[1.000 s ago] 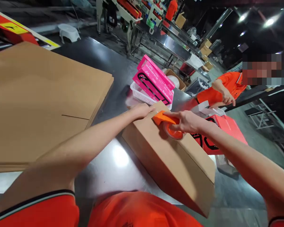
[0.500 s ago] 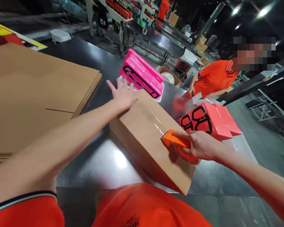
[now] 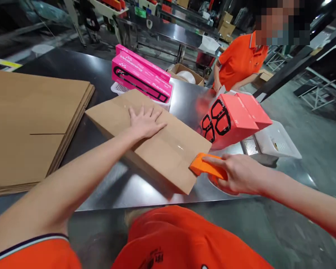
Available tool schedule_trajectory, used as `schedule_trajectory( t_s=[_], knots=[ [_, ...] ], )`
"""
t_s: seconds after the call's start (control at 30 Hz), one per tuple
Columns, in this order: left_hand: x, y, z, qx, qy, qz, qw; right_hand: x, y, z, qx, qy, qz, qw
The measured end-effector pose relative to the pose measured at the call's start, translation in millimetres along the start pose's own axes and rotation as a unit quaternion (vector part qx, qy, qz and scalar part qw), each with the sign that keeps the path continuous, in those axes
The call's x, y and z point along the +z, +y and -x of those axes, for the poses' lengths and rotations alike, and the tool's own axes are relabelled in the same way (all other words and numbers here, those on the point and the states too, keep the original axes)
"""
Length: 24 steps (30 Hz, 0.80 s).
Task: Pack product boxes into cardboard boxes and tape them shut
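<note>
A long brown cardboard box [image 3: 168,149] lies at an angle on the metal table. My left hand [image 3: 146,122] rests flat on its top with the fingers spread. In my right hand [image 3: 235,173] is an orange tape dispenser [image 3: 205,164], its front end against the box's near right end. My forefinger stretches along the dispenser's top. Clear tape shows as a faint shiny strip along the middle of the box top. Part of the tape roll is hidden behind my right hand's fingers.
Flat cardboard sheets [image 3: 30,123] are stacked at left. Pink boxes [image 3: 142,74] stand in a white basket behind the brown box. Red boxes [image 3: 235,116] and a white basket [image 3: 280,140] are at right. Across the table stands a person in an orange shirt [image 3: 239,61].
The tape dispenser has travelled along the box top to its right end. My left hand now lies nearer the middle of the box, which sits further left in view.
</note>
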<state>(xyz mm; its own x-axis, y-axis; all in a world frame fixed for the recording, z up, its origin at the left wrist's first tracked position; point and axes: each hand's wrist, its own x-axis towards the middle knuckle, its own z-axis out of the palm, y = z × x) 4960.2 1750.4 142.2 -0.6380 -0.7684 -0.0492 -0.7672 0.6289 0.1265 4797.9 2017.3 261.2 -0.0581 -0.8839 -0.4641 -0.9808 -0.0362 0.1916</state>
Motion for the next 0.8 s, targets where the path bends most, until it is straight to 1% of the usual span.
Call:
schedule_trajectory(
  t_s=[0.07,0.1,0.13,0.2,0.23,0.3,0.4,0.5,0.57,0.67,0.73,0.8],
  knots=[
    [-3.4,19.2,10.9,-0.016,0.009,-0.031,0.999,5.4,-0.6,6.8,-0.001,0.009,-0.009,1.0],
    [-2.7,32.8,18.4,-0.005,0.018,-0.039,0.999,4.5,-1.7,5.9,-0.006,0.003,-0.015,1.0],
    [-0.3,47.7,26.6,0.02,0.027,-0.041,0.999,2.3,-2.7,3.7,-0.008,-0.006,-0.021,1.0],
    [8.5,76.5,41.4,0.084,0.038,-0.025,0.995,-2.0,-3.6,-0.7,-0.01,-0.008,-0.026,1.0],
    [13.6,88.0,46.9,0.098,0.039,-0.012,0.994,-2.3,-3.2,-1.7,-0.011,0.001,-0.026,1.0],
    [21.7,101.5,52.9,0.087,0.047,0.009,0.995,2.2,-1.1,-1.0,-0.017,0.029,-0.027,0.999],
    [24.4,101.4,53.5,0.048,0.076,0.064,0.994,14.4,2.4,2.2,-0.023,0.06,-0.035,0.997],
    [21.6,93.3,52.8,0.013,0.104,0.111,0.988,17.4,1.8,1.4,-0.028,0.056,-0.044,0.997],
    [20.9,90.6,53.0,0.018,0.101,0.094,0.99,10.4,0.1,0.5,-0.039,0.05,-0.045,0.997],
    [22.2,91.1,51.5,0.027,0.061,0.064,0.996,-7.4,2.1,8.9,-0.049,0.03,-0.034,0.998],
    [22.9,92.3,48.9,0.018,0.045,0.07,0.996,-18.1,9.0,25.2,-0.036,0.013,-0.024,0.999],
    [23.0,92.9,46.4,0.014,0.044,0.081,0.996,-23.8,19.5,48.1,-0.011,0.015,-0.017,1.0]
  ],
)
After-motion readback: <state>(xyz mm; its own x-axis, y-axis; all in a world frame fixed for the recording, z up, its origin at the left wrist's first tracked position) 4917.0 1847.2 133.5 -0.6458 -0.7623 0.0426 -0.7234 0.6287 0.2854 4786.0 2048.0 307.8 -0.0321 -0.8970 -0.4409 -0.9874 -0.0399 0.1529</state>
